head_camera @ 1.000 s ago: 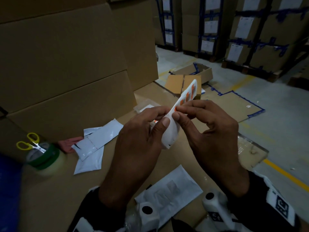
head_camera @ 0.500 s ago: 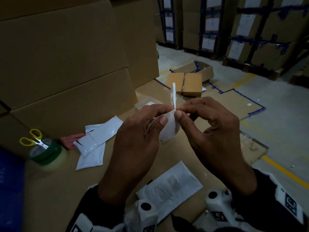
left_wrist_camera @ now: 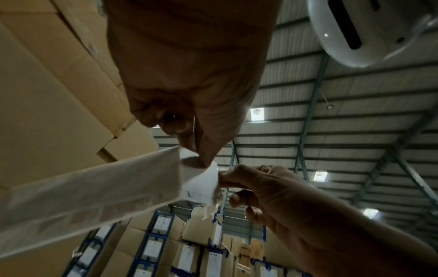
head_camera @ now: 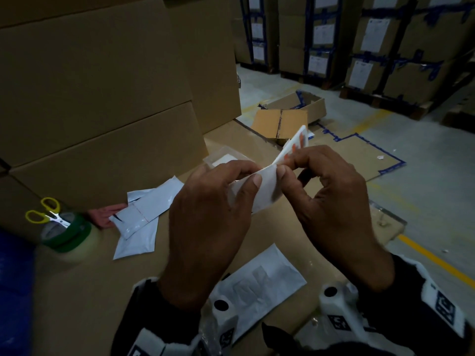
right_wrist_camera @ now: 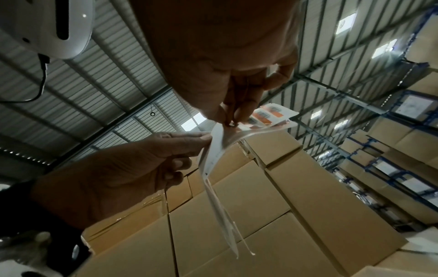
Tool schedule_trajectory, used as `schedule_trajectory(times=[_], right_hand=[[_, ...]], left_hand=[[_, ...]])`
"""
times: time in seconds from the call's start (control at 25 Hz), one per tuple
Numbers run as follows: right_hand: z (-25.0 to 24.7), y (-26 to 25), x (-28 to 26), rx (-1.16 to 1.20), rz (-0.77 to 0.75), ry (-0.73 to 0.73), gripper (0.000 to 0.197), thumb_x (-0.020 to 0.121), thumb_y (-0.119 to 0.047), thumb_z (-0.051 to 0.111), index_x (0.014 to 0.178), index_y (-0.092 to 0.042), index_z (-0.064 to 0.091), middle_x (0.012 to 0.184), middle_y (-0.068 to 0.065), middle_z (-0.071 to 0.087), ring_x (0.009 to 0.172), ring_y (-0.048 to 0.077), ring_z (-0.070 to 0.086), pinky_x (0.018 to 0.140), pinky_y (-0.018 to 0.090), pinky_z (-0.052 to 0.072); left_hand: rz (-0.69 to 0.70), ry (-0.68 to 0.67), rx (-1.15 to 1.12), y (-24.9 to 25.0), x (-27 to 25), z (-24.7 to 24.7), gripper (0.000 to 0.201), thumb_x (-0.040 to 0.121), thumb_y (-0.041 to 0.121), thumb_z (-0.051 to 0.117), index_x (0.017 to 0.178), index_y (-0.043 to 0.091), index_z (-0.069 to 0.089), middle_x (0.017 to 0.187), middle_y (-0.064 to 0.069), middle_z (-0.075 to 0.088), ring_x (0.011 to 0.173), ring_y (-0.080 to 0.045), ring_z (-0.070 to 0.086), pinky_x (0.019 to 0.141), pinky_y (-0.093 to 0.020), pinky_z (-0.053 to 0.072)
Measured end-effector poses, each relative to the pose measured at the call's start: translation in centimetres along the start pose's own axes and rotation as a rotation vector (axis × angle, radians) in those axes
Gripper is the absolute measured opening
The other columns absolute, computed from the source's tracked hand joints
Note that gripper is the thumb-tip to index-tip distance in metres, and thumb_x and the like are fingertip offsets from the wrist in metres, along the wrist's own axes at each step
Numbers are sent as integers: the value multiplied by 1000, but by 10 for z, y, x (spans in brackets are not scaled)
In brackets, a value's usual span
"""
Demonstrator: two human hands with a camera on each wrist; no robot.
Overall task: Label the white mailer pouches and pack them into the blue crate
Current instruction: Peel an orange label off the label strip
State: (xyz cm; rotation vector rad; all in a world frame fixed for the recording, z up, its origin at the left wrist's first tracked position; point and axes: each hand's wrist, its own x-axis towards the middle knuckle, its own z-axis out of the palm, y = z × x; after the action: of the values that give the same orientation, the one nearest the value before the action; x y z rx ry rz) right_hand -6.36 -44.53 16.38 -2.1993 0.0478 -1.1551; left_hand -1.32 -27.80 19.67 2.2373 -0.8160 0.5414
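Observation:
Both hands hold a white label sheet [head_camera: 267, 187] with orange labels [right_wrist_camera: 267, 114] above the cardboard work surface [head_camera: 84, 291]. My left hand [head_camera: 250, 176] pinches the sheet's lower part between thumb and fingers. My right hand [head_camera: 284, 167] pinches it right beside, at the nearest orange label, thumb against fingertips. The sheet bends between the two pinches, as the right wrist view shows [right_wrist_camera: 218, 150]. One white mailer pouch [head_camera: 267, 281] lies flat under my wrists. Several more pouches [head_camera: 144, 211] lie in a loose pile to the left. A blue crate edge [head_camera: 12, 278] shows at the far left.
Yellow scissors [head_camera: 43, 214] rest on a green tape roll [head_camera: 66, 235] at the left. Tall cardboard boxes [head_camera: 102, 98] wall in the back left. The work surface drops off at the right edge [head_camera: 385, 227] to the warehouse floor. A clear packet [head_camera: 221, 158] lies beyond my hands.
The label sheet has turned from edge-on to leaning right, with its orange labels showing again. Both hands keep their pinch and have shifted slightly right.

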Motion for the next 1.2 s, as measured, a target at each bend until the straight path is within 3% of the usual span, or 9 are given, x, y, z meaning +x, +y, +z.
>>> schedule_trajectory(times=[0.08,0.2,0.4,0.52,0.68,0.84,1.0,1.08,1.2], right_hand=[[-2,2,-2,17,30,-19,20,99,-40,57,97,-22,64,99,-12,62,83,-2,55,80,50,55],[-2,6,-5,12,47,-30,12,99,-41,57,95,-30,58,99,-16,58,87,-4,56,82,52,54],[-2,16,-9,-6,104,67,18,95,-39,60,91,-22,63,113,-13,49,91,1,50,82,46,52],[-2,23,-14,-55,146,94,11,95,-39,59,89,-30,56,110,-19,44,91,0,49,85,48,51],[-2,33,-13,14,207,139,9,94,-37,57,90,-36,49,109,-22,41,88,3,53,81,52,54],[-3,49,-10,17,201,203,5,95,-32,56,94,-30,51,111,-19,42,88,-1,51,79,56,52],[-4,65,-7,16,212,204,5,98,-30,56,95,-30,52,112,-17,43,89,-2,51,83,56,52],[-5,73,-6,42,249,204,5,98,-29,55,94,-28,53,111,-14,45,89,0,52,87,47,52],[-6,85,-5,70,308,228,8,98,-14,58,92,-18,55,109,-2,48,88,-5,51,79,13,44]], left_hand=[[47,28,81,7,-1,1,30,97,51,58,104,26,74,90,9,67,74,-5,50,59,-9,30],[77,21,131,11,1,7,30,94,51,60,94,23,72,97,5,72,83,-1,42,67,-6,23],[-50,13,157,20,1,22,18,89,43,73,89,26,69,100,8,69,86,-5,45,64,-8,24],[-80,3,161,26,2,32,18,87,40,76,88,24,68,98,5,69,84,-7,47,63,-9,26],[-125,34,173,29,6,43,16,87,37,76,86,23,66,96,5,68,82,-7,45,61,-9,23],[-142,37,185,24,12,48,15,89,36,74,89,22,68,99,2,70,86,-15,56,65,-21,34],[-160,25,201,25,19,62,13,90,37,70,87,25,67,98,5,68,85,-11,50,62,-20,31],[-157,6,187,23,21,72,15,91,38,71,89,24,67,100,4,68,88,-10,50,64,-16,30],[-161,-17,154,23,26,90,14,92,39,70,87,26,65,101,6,66,94,-14,56,71,-23,36]])
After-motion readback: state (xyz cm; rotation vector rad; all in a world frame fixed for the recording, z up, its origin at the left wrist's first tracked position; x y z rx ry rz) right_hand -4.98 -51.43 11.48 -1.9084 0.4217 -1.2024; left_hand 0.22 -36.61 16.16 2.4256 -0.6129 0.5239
